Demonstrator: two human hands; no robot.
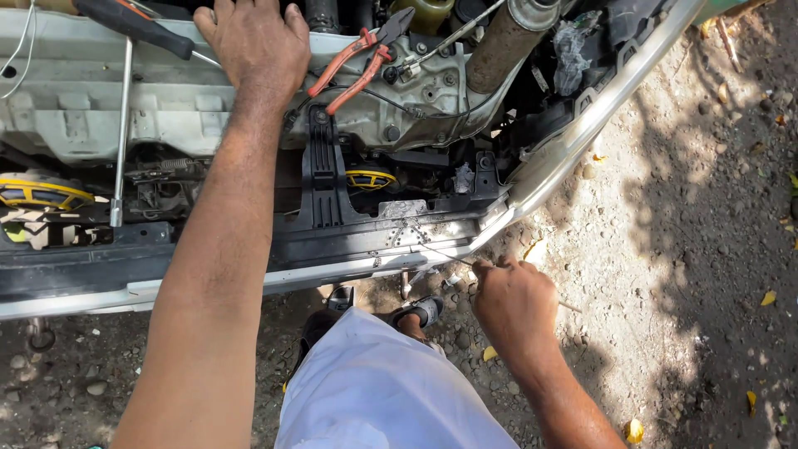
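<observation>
Both hands work: left hand (253, 41) on engine housing (75, 100), right hand (514, 301) gripping wire (432, 252).

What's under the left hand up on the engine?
The left hand rests on the pale metal engine casing, covering a screwdriver shaft. Red-handled pliers lie beside it. Anything beneath the palm is hidden.

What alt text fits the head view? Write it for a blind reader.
A person leans over an open vehicle front, left hand pressed on the engine bay beside red-handled pliers, right hand pinching a thin wire by the bumper, above gravel ground.
</observation>
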